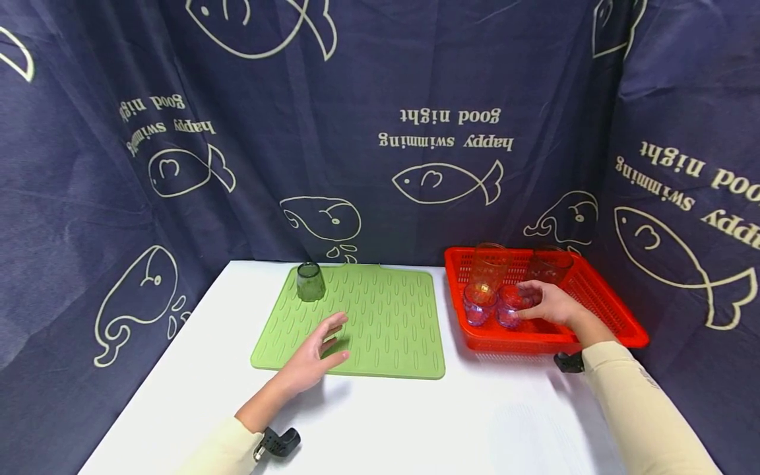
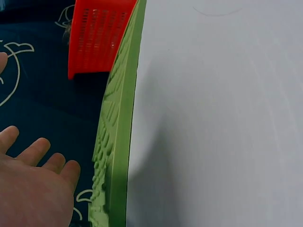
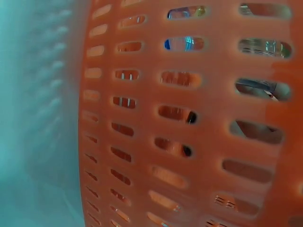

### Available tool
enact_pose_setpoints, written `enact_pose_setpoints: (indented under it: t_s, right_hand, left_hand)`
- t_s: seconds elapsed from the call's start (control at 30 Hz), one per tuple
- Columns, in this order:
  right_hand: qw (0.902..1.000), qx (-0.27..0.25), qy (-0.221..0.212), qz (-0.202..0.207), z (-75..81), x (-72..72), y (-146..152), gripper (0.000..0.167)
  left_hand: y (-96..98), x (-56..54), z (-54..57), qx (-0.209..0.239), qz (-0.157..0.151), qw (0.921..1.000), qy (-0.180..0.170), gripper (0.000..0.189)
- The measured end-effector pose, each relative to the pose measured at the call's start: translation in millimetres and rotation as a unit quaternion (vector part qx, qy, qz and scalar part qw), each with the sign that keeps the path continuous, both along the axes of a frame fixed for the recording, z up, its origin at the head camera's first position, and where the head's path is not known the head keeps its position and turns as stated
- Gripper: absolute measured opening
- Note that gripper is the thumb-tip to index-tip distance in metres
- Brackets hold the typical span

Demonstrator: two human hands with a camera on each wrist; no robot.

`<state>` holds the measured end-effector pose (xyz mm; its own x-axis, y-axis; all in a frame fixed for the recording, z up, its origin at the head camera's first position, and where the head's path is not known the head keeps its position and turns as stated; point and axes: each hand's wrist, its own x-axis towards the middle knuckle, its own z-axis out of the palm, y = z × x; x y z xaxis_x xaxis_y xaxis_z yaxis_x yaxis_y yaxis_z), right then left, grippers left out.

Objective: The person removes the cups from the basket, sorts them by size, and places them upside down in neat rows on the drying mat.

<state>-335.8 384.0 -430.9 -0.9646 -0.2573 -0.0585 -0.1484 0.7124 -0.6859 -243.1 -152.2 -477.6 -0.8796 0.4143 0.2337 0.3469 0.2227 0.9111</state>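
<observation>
My right hand (image 1: 549,303) reaches over the front of the red basket (image 1: 605,297), thumb and fingers around the right side of a small purple-tinted glass (image 1: 507,313). Close to its left is a matching purple-tinted glass (image 1: 477,311). A taller amber glass (image 1: 490,264) and a dark brown glass (image 1: 552,260) are behind them in the basket. My left hand (image 1: 315,359) is empty over the front edge of the green drying mat (image 1: 386,323), fingers loosely bent and thumb apart. At the mat's far left stands a dark green glass (image 1: 311,285), narrower end up.
Mat and basket share a white table (image 1: 404,422), the basket at the right. Dark blue cloth (image 1: 356,99) with fish drawings hangs behind and at both sides. In the right wrist view, the slotted basket wall (image 3: 142,118) fills most of the picture and hides the right hand.
</observation>
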Motion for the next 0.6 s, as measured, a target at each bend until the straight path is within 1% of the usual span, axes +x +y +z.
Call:
enact_pose_setpoints:
  t_s: [0.13,0.3,0.47,0.6]
  right_hand:
    - [1.0000,0.000,0.001,0.002,-0.9,-0.1,-0.2,0.081]
    - [1.0000,-0.005,-0.003,0.002,-0.6,0.2,-1.7,0.079]
    - [0.9998,-0.013,-0.017,0.001,1.2,1.9,-2.9,0.079]
    - [0.9999,-0.011,-0.013,0.000,1.6,3.0,-3.6,0.078]
  left_hand:
    - [4.9,-0.6,-1.1,0.007,0.001,1.0000,0.005,0.077]
    - [10.1,-1.9,-1.4,0.017,-0.006,0.9998,0.011,0.078]
    - [15.5,-5.8,-1.2,0.038,-0.011,0.9991,0.014,0.080]
    - [20.0,-9.5,-0.6,0.050,-0.015,0.9985,0.016,0.080]
